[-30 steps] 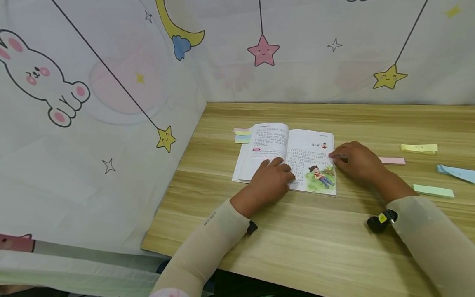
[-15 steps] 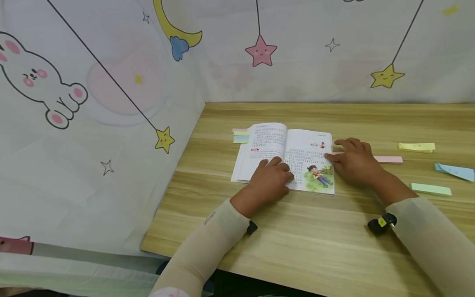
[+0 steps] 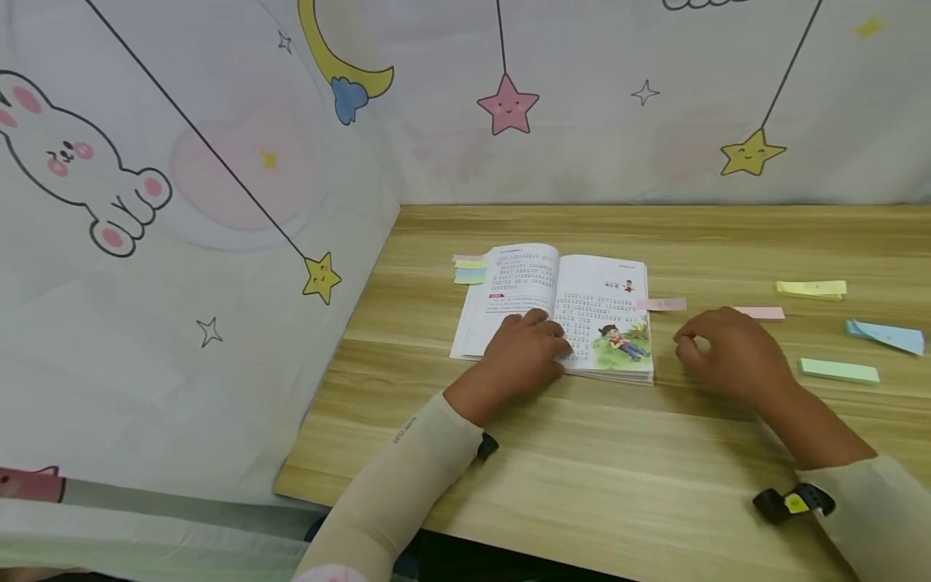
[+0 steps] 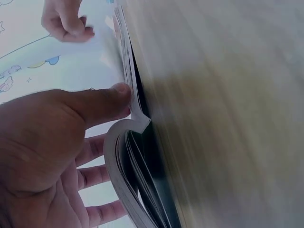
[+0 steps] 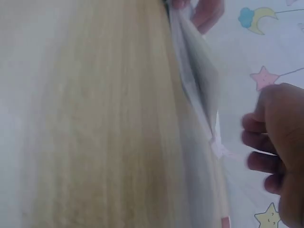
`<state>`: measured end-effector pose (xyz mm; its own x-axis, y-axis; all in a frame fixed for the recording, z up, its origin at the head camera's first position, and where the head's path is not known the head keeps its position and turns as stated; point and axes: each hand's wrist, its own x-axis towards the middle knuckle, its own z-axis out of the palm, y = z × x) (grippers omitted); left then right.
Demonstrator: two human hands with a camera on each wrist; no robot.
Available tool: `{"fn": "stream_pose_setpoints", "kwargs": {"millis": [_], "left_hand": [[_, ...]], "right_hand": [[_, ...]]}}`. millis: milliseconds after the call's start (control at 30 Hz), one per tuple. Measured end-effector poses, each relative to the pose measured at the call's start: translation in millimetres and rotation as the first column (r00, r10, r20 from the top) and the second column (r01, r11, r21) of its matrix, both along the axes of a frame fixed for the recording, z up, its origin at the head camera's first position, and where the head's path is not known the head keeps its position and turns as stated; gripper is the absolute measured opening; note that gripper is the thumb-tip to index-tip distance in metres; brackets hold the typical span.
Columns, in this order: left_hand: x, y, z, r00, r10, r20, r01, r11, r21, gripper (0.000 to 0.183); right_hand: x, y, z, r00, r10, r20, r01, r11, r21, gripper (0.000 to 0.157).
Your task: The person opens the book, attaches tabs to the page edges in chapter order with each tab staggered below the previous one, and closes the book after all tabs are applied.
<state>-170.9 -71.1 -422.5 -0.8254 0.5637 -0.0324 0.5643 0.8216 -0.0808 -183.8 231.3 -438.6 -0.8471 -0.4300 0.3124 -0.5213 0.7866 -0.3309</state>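
An open book (image 3: 600,279) lies on the table, its right page showing a drawing of a child. My left hand (image 3: 525,352) presses on the pages near the spine; in the left wrist view its thumb (image 4: 107,102) lies along the book's lower edge and the fingers spread over the paper. A pink sticky tab (image 3: 665,305) sticks out from the right page's edge. Just right of the book hovers my right hand (image 3: 735,356), fingers loosely bent, holding nothing; the right wrist view shows it apart from the page. Several coloured tabs (image 3: 470,271) project from the book's left side.
Beyond the right hand lie a pink sticky-note pad (image 3: 764,313), a yellow pad (image 3: 810,288), a blue pad (image 3: 885,335) and a green pad (image 3: 840,370). A printed curtain (image 3: 582,162) stands behind and left of the wooden table (image 3: 553,469).
My right hand first pressed at the page's right edge, then drew back to the right and toward me, letting go of the pink sticky tab. The left hand has stayed on the book.
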Motion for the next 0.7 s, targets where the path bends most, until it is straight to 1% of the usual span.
{"fn": "stream_pose_setpoints", "kwargs": {"millis": [67,100,167,267,333,400,433,467,533,633,700], "left_hand": [[-0.3,-1.9,0.5,1.000,-0.003,-0.007,0.003,1.000,0.011,0.027],[-0.4,-2.7,1.0,1.000,-0.001,-0.008,0.001,1.000,0.019,0.027],[-0.8,-3.9,1.8,1.000,0.001,-0.009,-0.001,0.999,0.036,0.026],[-1.3,-4.2,2.0,1.000,0.006,0.008,-0.007,0.999,0.049,0.027],[-1.7,-3.6,1.1,1.000,0.009,0.020,-0.010,0.999,0.049,0.030],[-2.0,-2.4,0.4,0.999,0.013,0.032,-0.014,0.999,0.047,0.034],[-2.2,-1.9,0.4,0.999,0.014,0.035,-0.016,0.999,0.048,0.035],[-2.1,-1.5,0.4,0.999,0.016,0.037,-0.018,0.999,0.051,0.036],[-2.4,-1.2,0.5,0.999,0.016,0.034,-0.018,0.998,0.055,0.033],[-2.5,-1.4,1.1,1.000,0.015,0.015,-0.016,0.999,0.046,0.026],[-2.5,-1.1,1.4,1.000,0.020,0.004,-0.020,0.999,0.037,0.027]], "right_hand": [[4.1,-1.0,-1.5,0.996,0.075,0.047,-0.075,0.997,0.003,0.009],[5.0,-2.6,-2.8,0.990,0.121,0.066,-0.122,0.993,0.005,0.009],[5.8,-7.7,-6.2,0.975,0.210,0.069,-0.211,0.977,0.018,0.010],[7.1,-16.8,-9.9,0.957,0.287,0.035,-0.288,0.957,0.030,0.013],[8.1,-22.6,-10.9,0.951,0.308,0.000,-0.308,0.951,0.032,0.018],[9.1,-26.2,-11.8,0.950,0.311,-0.020,-0.310,0.950,0.036,0.023],[9.7,-27.5,-11.8,0.950,0.311,-0.019,-0.310,0.950,0.034,0.025],[10.0,-28.6,-12.2,0.952,0.307,-0.016,-0.306,0.951,0.036,0.031],[10.8,-30.0,-13.5,0.953,0.304,0.001,-0.303,0.952,0.045,0.035],[11.0,-30.8,-15.0,0.950,0.310,0.028,-0.311,0.948,0.063,0.035],[11.0,-30.8,-15.9,0.949,0.315,0.033,-0.316,0.945,0.080,0.035]]}}
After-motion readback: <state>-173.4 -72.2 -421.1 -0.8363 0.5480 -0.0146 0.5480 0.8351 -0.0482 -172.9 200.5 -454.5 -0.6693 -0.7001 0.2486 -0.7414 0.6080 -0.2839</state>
